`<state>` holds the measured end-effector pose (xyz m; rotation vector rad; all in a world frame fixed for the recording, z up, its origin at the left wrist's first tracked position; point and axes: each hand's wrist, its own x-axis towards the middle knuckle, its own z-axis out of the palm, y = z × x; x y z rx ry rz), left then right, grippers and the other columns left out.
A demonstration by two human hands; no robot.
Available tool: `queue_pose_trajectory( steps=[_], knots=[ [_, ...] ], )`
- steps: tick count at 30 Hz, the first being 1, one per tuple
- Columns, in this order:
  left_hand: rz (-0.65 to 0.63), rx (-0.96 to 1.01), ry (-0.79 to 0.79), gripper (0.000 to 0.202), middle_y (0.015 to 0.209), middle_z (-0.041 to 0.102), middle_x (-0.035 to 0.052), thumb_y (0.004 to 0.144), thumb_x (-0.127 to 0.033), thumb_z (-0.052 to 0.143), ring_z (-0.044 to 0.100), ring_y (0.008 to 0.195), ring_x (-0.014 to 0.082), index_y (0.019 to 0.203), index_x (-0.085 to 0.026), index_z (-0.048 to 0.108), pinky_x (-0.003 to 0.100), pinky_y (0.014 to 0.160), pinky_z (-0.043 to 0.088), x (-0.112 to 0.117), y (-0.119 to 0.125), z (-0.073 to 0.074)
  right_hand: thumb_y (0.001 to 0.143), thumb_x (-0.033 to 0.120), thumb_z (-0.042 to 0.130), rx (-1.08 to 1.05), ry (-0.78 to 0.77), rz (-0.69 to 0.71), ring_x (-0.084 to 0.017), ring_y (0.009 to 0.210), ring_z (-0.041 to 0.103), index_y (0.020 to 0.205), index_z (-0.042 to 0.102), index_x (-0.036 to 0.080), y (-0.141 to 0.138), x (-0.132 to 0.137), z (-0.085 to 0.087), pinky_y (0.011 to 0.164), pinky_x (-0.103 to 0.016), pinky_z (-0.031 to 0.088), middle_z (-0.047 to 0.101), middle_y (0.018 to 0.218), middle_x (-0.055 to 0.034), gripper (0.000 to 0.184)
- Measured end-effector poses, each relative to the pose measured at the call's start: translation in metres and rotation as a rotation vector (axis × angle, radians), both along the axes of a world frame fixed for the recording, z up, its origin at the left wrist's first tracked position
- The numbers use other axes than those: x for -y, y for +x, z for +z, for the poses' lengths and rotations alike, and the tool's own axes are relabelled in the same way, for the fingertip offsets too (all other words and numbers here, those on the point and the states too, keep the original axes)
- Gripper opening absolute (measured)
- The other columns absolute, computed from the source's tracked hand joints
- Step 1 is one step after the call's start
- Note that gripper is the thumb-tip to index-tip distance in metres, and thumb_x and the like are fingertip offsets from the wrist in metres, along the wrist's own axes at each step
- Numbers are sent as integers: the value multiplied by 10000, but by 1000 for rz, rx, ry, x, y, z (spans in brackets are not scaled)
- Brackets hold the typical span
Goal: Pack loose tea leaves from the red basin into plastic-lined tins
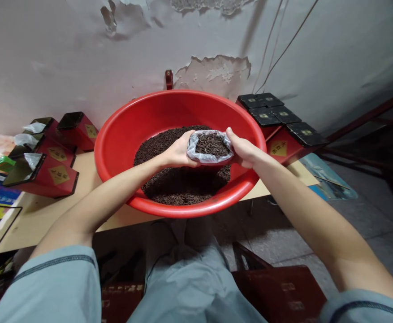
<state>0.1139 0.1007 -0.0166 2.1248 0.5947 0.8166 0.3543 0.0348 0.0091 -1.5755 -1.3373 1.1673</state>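
Between my two hands is a red tea tin (213, 164) lined with a clear plastic bag (201, 156), its mouth folded over the rim. Dark loose tea leaves (212, 144) fill it near the top. My left hand (180, 151) wraps the tin's left side, and my right hand (244, 149) grips its right side with the thumb up at the rim. The tin is held over a large red plastic basin (115, 148). A broad heap of the same dark leaves (166, 139) lies in the basin, partly hidden beneath the tin and hands.
Left of the basin, several open red tins (60, 177) stand on the pale wooden table (88, 179), some with plastic liners sticking out. Several black-lidded red tins (282, 143) are grouped at the right. A dark red stool (283, 291) is below; the peeling wall (142, 49) rises behind.
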Motion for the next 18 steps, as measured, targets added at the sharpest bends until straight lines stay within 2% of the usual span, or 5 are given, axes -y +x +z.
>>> queue_pose_trajectory(
  steps=[4, 8, 13, 16, 18],
  knots=[
    [-4, -128, -9, 949, 1460, 619, 173, 563, -383, 915, 597, 1375, 419, 1401, -200, 509, 581, 1219, 441, 3, -26, 9, 1089, 650, 342, -241, -345, 18, -246, 783, 747, 1202, 681, 219, -34, 13, 12, 683, -419, 660, 807, 937, -102, 560],
    [0, -198, -47, 1007, 1468, 600, 181, 591, -376, 902, 595, 1376, 399, 1462, -166, 443, 556, 1213, 444, 2, -51, 15, 1078, 645, 409, -279, -362, 40, -218, 748, 702, 1141, 671, 241, -53, 12, 22, 716, -405, 643, 776, 867, -61, 486],
    [46, -332, -129, 1154, 1552, 538, 207, 586, -474, 946, 543, 1453, 394, 1541, -151, 383, 495, 1222, 452, 9, -54, 34, 1097, 487, 485, -275, -297, -17, -186, 666, 645, 952, 683, 222, -36, 1, 25, 651, -333, 591, 722, 795, -48, 361],
    [168, -459, -274, 965, 1488, 612, 194, 703, -638, 868, 677, 1267, 375, 1467, -170, 508, 464, 1018, 610, 22, -49, 57, 1067, 305, 580, -315, -318, -62, -147, 564, 575, 815, 636, 205, -25, -5, 22, 594, -281, 535, 622, 644, -11, 277],
    [286, -469, -402, 748, 1291, 725, 166, 792, -720, 769, 740, 1077, 334, 1285, -174, 636, 410, 818, 661, 28, -46, 68, 1053, 236, 597, -362, -368, -63, -124, 513, 533, 783, 620, 193, -22, -6, 19, 562, -261, 508, 592, 594, 2, 275]
  ],
)
